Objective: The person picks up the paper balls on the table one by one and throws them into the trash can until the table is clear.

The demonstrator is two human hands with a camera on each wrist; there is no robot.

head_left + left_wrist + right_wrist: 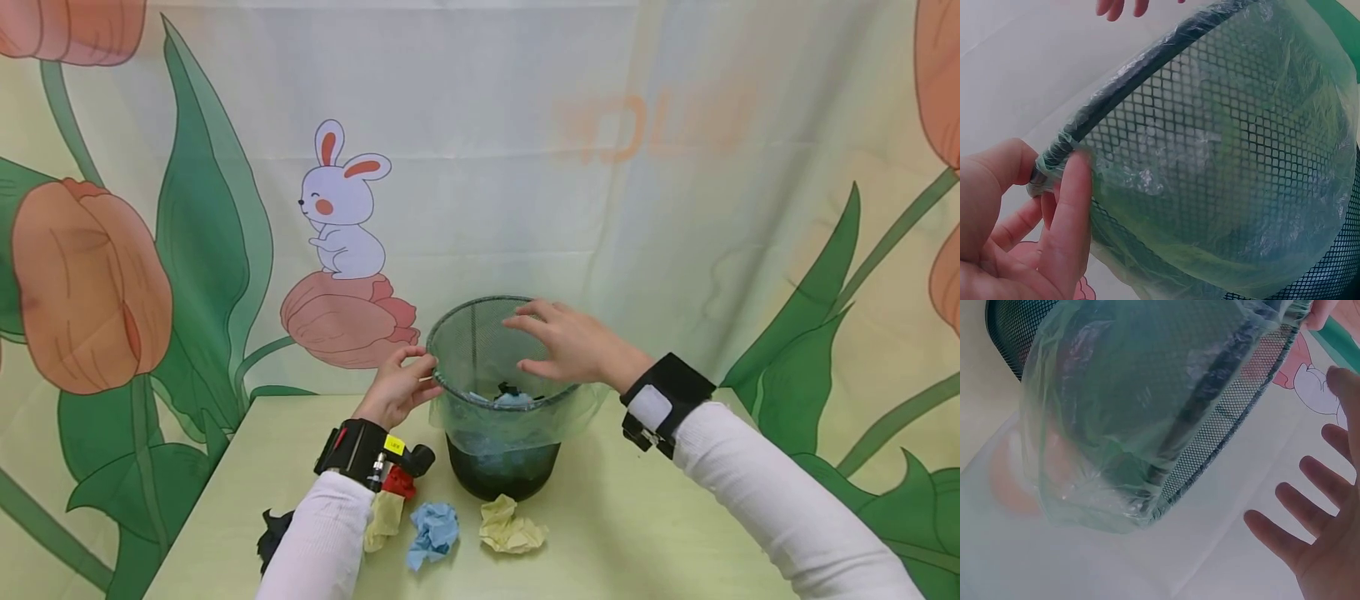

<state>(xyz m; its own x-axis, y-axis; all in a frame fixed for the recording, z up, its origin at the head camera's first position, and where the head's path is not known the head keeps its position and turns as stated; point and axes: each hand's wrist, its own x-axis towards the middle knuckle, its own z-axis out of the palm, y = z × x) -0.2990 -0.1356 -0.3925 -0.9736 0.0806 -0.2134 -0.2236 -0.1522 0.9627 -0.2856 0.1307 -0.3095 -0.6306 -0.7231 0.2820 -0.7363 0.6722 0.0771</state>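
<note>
A dark mesh wastebasket point(502, 479) stands upright on the table, with a translucent green plastic bag point(480, 425) lining it and folded down over the rim outside. At the rim's left side, my left hand point(397, 387) pinches the bag's edge between thumb and fingers; the left wrist view shows the plastic point(1063, 147) bunched there. My right hand point(573, 342) hovers over the right side of the opening, its fingers spread and holding nothing. Inside the basket lie blue and black crumpled scraps point(513, 398).
In front of the basket lie a yellow crumpled paper point(510, 527) and a blue one point(433, 532). Beside my left forearm are another yellow piece point(384, 521), a red one point(399, 482) and a black one point(273, 533). A printed curtain point(480, 167) hangs behind the table point(637, 517).
</note>
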